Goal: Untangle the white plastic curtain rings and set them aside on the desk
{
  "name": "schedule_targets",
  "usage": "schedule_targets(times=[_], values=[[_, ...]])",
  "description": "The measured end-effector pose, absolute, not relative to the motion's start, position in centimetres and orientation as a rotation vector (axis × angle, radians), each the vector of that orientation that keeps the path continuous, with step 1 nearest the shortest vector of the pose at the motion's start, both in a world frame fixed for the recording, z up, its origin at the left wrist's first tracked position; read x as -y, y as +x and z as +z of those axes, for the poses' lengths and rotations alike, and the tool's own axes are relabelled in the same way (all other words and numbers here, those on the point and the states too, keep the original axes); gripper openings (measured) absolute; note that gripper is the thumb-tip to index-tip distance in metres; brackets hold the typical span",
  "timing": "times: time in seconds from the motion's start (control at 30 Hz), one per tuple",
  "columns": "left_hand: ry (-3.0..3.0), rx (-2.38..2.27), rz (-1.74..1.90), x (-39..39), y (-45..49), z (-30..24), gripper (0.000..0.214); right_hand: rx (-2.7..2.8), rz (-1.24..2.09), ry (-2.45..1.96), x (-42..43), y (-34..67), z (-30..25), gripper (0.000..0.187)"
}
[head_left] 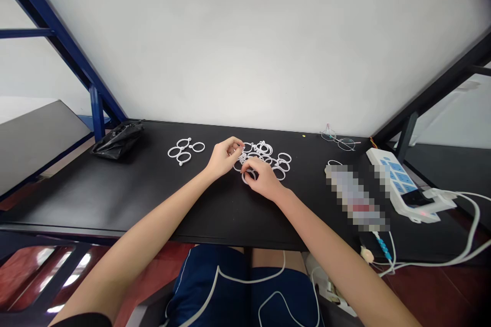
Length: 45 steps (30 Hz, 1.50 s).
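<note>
A loose pile of thin white rings (284,157) with small round knobs lies on the black tabletop. My right hand (263,176) is closed at the near side of the pile, thumb and fingers pinching a white ring (248,182) that partly shows below them. At the pile's left edge my left hand (223,157) curls its fingers together in a pinch. Its fingertips meet by the rings, and what they hold is hidden. Off to the left, several more white rings (174,152) lie in a small separate group.
A crumpled black plastic bag (119,140) sits at the back left. On the right are eyeglasses (346,144), a blurred-out phone-like object (356,198), a white power strip (401,179) and white cables (470,235). A pale wall (245,51) stands behind the black table (215,219).
</note>
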<state>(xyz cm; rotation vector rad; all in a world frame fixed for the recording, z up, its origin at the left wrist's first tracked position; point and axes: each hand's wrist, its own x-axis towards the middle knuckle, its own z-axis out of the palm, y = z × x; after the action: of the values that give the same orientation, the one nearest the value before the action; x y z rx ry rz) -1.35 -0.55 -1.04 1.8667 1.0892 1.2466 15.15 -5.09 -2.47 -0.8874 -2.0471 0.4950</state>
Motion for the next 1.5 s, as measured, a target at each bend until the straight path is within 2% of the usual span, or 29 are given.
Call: schedule_targets(times=[0.23,0.43,0.6,0.7,0.93,1.03,1.27,1.5], values=[[1.830,-1.048,1.216,0.5,-1.3,-1.1,0.014,1.859,0.477,-0.908,5.1,15.0,-2.0,0.012],[1.790,-0.968,1.080,1.1,-1.1,-0.7,0.028,1.502,0.617,-1.032,4.7,15.3,-1.8,0.007],[2.307,-0.952,1.024,2.1,-1.5,-0.5,0.041,1.361,0.801,-1.045,4.3,15.4,-2.1,0.013],[2.613,-0.831,0.943,2.6,-1.3,-0.3,0.057,1.340,0.865,-1.007,4.2,15.4,-2.2,0.017],[2.673,-0.869,1.015,2.8,-0.8,-0.1,0.046,1.372,0.931,-0.957,4.1,15.5,-2.2,0.019],[2.680,-0.838,1.095,2.5,-1.0,-0.3,0.041,1.358,0.834,-1.006,4.5,15.5,-2.0,0.016],[2.723,-0.865,1.025,1.9,-1.4,-0.3,0.039,1.597,0.318,-0.955,5.5,15.5,-1.6,0.015],[2.769,-0.892,0.987,1.7,-1.5,-0.4,0.040,1.663,0.205,-0.893,5.0,15.8,-1.9,0.012]])
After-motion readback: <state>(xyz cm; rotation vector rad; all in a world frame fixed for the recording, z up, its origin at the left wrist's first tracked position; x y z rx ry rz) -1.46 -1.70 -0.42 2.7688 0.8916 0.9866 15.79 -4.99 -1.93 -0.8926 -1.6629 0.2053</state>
